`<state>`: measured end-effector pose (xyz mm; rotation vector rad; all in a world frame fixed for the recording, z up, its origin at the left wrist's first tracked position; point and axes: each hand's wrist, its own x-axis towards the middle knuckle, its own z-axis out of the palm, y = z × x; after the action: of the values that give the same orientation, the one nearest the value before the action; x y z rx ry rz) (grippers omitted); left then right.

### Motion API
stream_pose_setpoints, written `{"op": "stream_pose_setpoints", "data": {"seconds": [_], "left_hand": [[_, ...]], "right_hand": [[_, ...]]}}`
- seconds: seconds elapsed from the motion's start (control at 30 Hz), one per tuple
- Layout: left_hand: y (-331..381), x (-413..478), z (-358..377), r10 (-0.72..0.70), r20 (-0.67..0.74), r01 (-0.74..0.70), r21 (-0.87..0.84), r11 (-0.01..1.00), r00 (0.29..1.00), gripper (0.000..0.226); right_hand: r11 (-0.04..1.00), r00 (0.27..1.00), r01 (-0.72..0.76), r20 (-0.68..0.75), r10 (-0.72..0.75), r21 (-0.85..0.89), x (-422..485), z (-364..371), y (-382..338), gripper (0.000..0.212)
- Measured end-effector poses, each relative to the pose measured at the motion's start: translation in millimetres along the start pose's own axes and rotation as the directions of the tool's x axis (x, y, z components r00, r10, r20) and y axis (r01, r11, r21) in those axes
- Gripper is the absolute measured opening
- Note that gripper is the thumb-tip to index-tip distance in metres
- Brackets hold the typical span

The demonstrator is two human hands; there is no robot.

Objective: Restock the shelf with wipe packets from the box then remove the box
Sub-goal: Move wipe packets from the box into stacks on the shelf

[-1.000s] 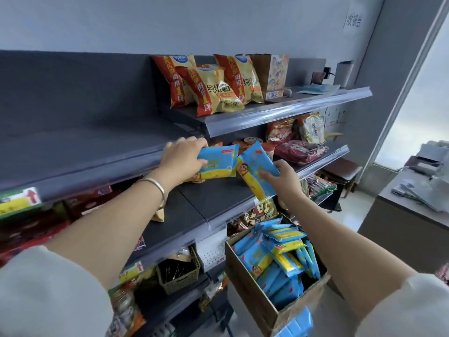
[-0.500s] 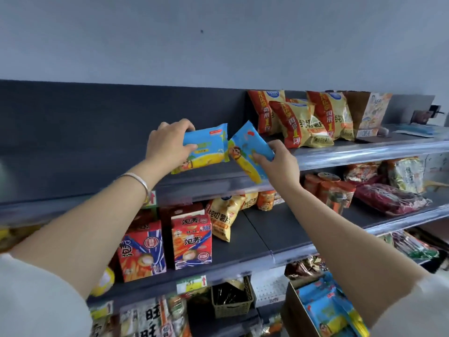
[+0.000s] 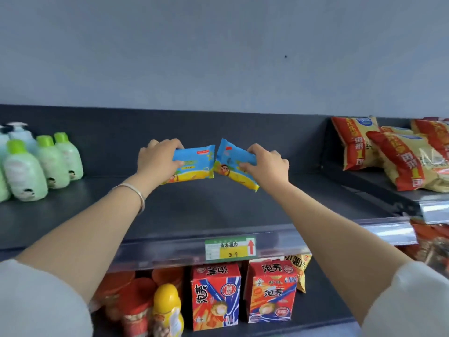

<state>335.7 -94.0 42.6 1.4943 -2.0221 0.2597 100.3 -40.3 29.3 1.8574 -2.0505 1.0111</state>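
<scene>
In the last second we've lifted both packets from the lower level up to the top shelf (image 3: pixel 206 210), and the box has dropped out of view. The left grip (image 3: pixel 158 159) is wrapped round the left packet (image 3: pixel 194 164). The right grip (image 3: pixel 267 164) holds the right packet (image 3: pixel 230 161) tilted. Both packets hover over the shelf's bare middle, so we reckon set-down is next. The price tag (image 3: pixel 230 248) has a handwritten "2 9" and a red arrow. The red cartons (image 3: pixel 215 295) below say 泡芙, one with NBA.
</scene>
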Motion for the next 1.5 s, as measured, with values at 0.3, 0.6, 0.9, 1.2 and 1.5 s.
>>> {"op": "stream_pose_setpoints", "data": {"seconds": [0.3,0.6,0.9,1.2,1.5], "left_hand": [[-98,15,13,-0.132,0.054,0.127,0.091,0.988,0.990,0.015],[-136,36,30,-0.188,0.091,0.176,0.124,0.977,0.978,0.018],[-149,61,48,-0.165,0.057,0.147,0.245,0.958,0.985,0.022],[-147,77,64,-0.037,0.148,-0.020,0.363,0.931,0.988,0.065],[-155,77,78,0.081,0.092,-0.114,0.440,0.891,0.992,0.073]], "right_hand": [[0.982,0.984,0.158,0.097,-0.149,-0.098,43,69,-69,0.027],[0.968,0.952,0.245,0.202,-0.228,-0.062,75,119,-88,0.028],[0.930,0.909,0.362,0.246,-0.337,-0.065,114,144,-83,0.025],[0.820,0.866,0.500,0.139,-0.481,-0.278,122,174,-84,0.045],[0.865,0.885,0.461,0.180,-0.430,-0.199,131,177,-92,0.033]]}}
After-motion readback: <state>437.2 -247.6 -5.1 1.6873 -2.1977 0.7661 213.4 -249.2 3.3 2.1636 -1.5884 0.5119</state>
